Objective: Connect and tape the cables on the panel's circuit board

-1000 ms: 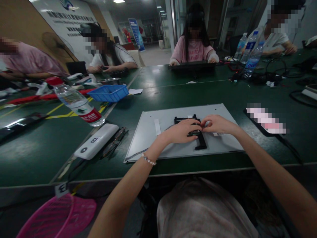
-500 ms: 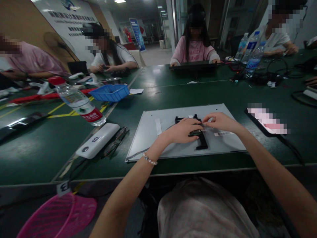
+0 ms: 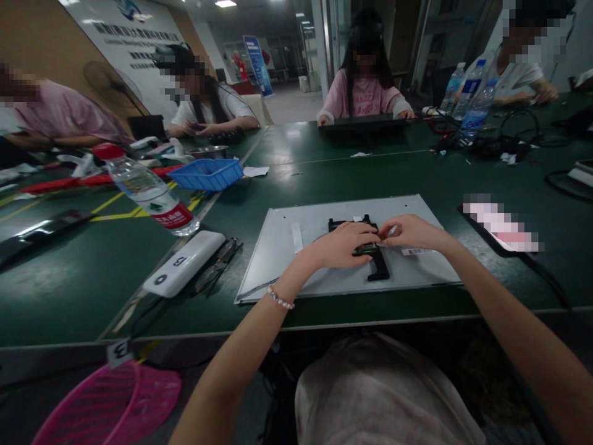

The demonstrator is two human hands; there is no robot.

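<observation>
Head view: frame [image 3: 380, 267] sits mid-panel [image 3: 273, 262], its centre hidden under the left hand [image 3: 345, 244]. Whatever is at the right hand's [image 3: 410, 232] fingertips is too small to make out. Power bank [image 3: 185, 264] and glasses [image 3: 218, 266] left of panel, phone [image 3: 500, 227] right; none blocks the work. Left palm-down over frame, grip unclear. Right wrist bent inward, fingertips bunched near left's; can't tell if they're clamped on anything.

The left hand [image 3: 347, 246] partly hides the black frame [image 3: 380, 269]; what the right hand [image 3: 410, 231] touches seems too small to tell. Near left, the pink basket [image 3: 158, 392] is cut.
</observation>
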